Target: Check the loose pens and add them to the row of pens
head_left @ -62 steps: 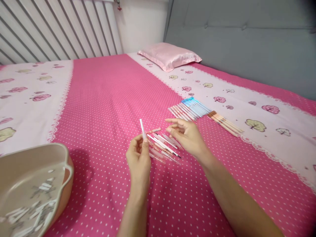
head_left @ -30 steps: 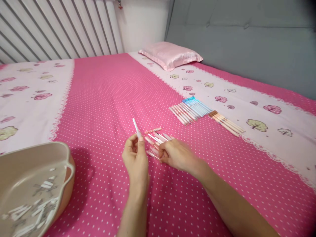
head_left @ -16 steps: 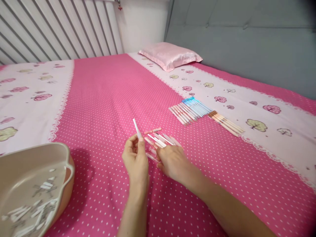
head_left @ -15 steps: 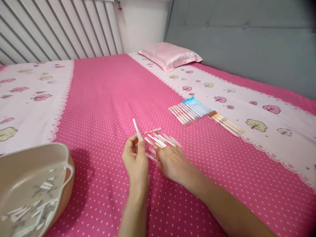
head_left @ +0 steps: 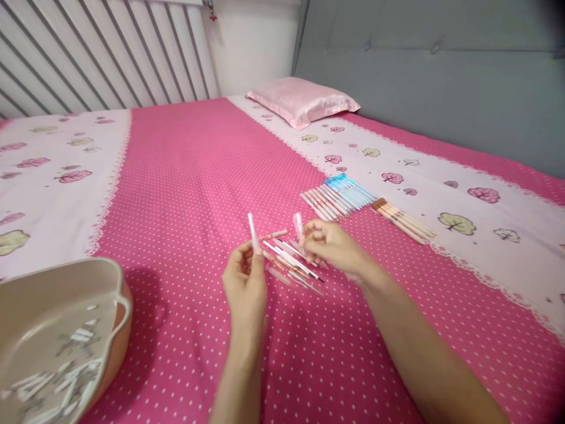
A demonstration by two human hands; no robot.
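Note:
My left hand (head_left: pixel 245 274) is closed around a slim white pen piece (head_left: pixel 253 231) that points up and away. In my right hand (head_left: pixel 329 244), the fingers pinch a pale pink, translucent pen piece (head_left: pixel 299 227), possibly a cap; its lower end is hidden by the fingers. Between and below the hands lies a loose pile of pen parts (head_left: pixel 291 259), with white refills, dark tips and clear pinkish tubes. A pink printed pen barrel (head_left: pixel 274 234) lies at the pile's far side, near the left fingertips.
Beyond my right hand lie rows of red-and-white pens (head_left: pixel 324 202), blue pens (head_left: pixel 351 189) and cream pens with brown ends (head_left: pixel 404 221). A beige basin (head_left: pixel 115 277) with small white and grey pieces stands at left. A pink pillow (head_left: pixel 302 100) rests on the pink dotted bedspread (head_left: pixel 189 165).
My right hand has lifted from the pile and moved up and right, now with a pale pink pen piece in it. My left hand has shifted slightly right, still holding the white piece.

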